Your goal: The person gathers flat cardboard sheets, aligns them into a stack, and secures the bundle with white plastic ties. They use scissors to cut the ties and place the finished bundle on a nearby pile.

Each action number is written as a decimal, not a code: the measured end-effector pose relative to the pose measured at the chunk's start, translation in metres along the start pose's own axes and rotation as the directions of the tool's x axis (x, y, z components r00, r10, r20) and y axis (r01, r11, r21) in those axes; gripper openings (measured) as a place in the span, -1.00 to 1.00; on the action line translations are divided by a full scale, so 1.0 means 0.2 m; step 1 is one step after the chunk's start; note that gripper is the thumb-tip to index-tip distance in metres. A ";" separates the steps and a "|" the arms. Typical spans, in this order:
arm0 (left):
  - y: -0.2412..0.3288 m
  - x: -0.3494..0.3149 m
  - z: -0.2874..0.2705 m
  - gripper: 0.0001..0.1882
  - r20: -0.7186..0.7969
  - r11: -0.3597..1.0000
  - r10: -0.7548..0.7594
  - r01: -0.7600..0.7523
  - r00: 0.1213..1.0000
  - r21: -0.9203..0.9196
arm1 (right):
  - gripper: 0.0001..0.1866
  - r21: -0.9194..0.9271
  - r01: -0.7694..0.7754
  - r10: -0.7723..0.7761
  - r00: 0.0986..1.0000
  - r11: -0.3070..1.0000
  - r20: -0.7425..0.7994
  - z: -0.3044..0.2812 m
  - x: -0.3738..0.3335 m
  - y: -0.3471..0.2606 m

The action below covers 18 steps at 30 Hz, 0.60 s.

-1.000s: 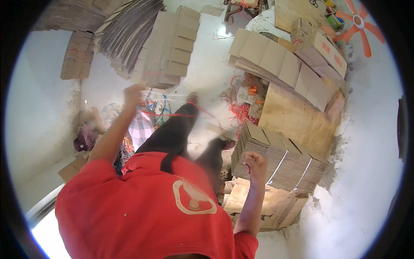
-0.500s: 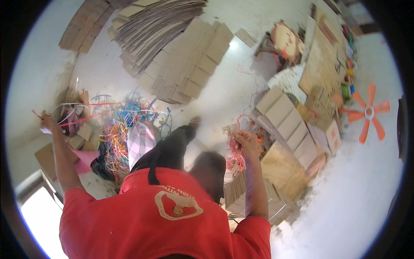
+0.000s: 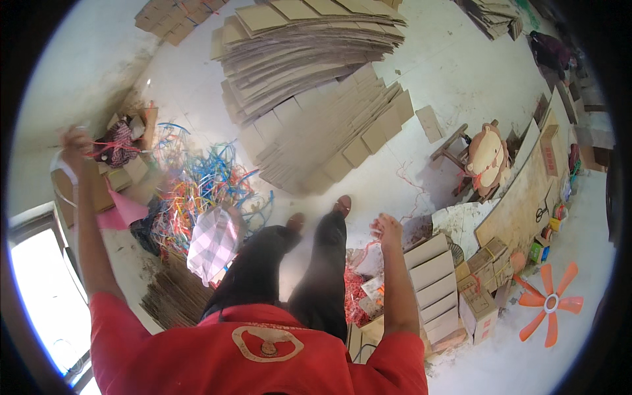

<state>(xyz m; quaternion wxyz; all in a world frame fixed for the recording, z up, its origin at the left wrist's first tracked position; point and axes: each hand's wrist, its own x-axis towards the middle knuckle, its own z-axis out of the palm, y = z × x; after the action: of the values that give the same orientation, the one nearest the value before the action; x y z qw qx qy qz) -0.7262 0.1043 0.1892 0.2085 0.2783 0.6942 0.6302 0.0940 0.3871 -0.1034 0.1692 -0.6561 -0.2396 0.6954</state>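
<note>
Two hands up: left hand [image 3: 76, 146] fingers pinch a red plastic strap [image 3: 108, 148] out left above the strap pile [image 3: 197, 191]; right hand [image 3: 387, 230] loosely curled, blurry. Strap looks light, floppy, slick; best gripped near its end.

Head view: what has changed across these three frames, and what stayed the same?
The view swung left across the room: the stacks of flat cardboard now fill the top, and the orange fan dropped to lower right. The left hand stays raised out to the side, the right hand lifted with a red strand. The person still stands among strap tangles.
</note>
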 end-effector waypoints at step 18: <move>-2.82 -0.14 2.46 -0.69 0.321 0.745 -0.245 -0.034 0.915 0.666 | -0.12 -0.038 -0.048 0.039 0.977 0.998 -0.211 0.45 1.80 0.25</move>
<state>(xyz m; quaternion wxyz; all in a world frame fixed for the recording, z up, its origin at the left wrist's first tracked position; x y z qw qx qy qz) -0.4597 0.4297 -0.4290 0.2660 0.4122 0.8307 0.2633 -0.0216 0.5341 -0.4275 0.1641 -0.7345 -0.2209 0.6203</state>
